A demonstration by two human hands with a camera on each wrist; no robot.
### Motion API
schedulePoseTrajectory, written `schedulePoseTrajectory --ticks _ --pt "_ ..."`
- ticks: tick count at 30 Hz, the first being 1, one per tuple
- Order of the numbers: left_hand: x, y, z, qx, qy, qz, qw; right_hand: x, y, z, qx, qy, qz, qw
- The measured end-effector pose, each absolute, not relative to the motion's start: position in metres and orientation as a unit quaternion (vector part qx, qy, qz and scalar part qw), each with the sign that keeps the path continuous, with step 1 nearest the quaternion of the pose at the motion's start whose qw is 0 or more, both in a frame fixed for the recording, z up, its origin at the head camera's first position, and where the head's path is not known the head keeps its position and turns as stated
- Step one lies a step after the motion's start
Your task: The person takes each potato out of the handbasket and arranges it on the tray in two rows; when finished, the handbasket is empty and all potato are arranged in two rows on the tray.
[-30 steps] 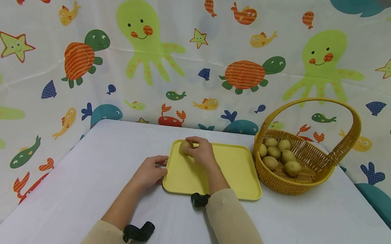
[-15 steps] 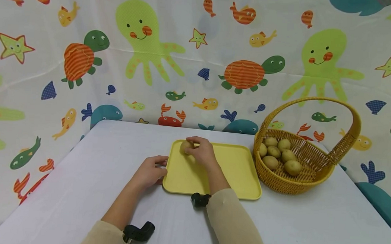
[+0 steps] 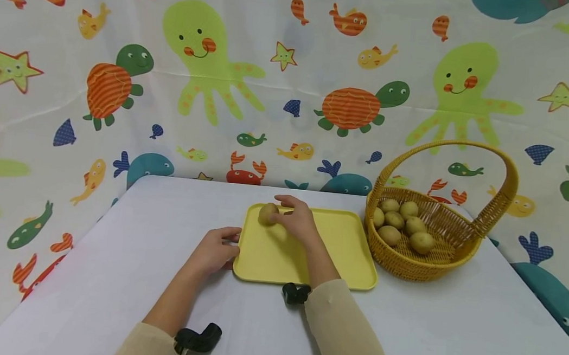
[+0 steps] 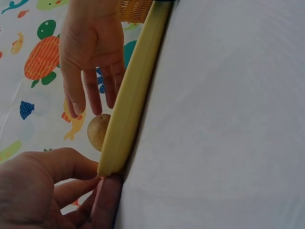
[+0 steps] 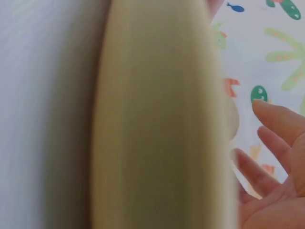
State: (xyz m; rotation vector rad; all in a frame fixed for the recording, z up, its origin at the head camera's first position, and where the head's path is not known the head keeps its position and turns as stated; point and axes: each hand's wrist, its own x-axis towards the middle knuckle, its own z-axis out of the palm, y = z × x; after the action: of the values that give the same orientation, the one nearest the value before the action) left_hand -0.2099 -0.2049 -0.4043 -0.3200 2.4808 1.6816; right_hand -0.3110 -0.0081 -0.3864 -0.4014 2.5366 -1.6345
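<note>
A potato (image 3: 267, 214) sits near the far left corner of the yellow tray (image 3: 348, 246) on the table. My right hand (image 3: 297, 222) is just right of it, fingers spread apart. In the left wrist view the fingertips of that right hand (image 4: 93, 62) point down toward the potato (image 4: 98, 132), with a small gap between. My left hand (image 3: 213, 252) holds the tray's left edge with curled fingers. The left wrist view shows fingertips of the left hand (image 4: 52, 191) on both sides of the tray's end.
A wicker basket (image 3: 411, 271) with a tall handle stands right of the tray. Inside it lie several potatoes (image 3: 414, 226), mostly toward its left side. A white cloth covers the table (image 3: 164, 219), and a sea-animal curtain (image 3: 280, 90) hangs behind.
My right hand's fingers have opened from round the potato, and the hand has drawn slightly right. The potato stays on the tray. My left hand keeps its place; the head view has shifted slightly.
</note>
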Motion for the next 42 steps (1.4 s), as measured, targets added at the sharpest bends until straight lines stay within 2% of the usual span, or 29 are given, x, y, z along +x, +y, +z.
schedulePoseTrajectory --ticks 19,42 --pt "-0.207 -0.215 -0.401 -0.085 0.828 0.551 0.067 -0.296 0.014 -0.360 -0.156 0.829 -0.537 0.034" --pt "-0.211 -0.208 -0.404 -0.075 0.828 0.551 0.075 -0.282 0.085 -0.338 -0.210 0.831 -0.514 0.027"
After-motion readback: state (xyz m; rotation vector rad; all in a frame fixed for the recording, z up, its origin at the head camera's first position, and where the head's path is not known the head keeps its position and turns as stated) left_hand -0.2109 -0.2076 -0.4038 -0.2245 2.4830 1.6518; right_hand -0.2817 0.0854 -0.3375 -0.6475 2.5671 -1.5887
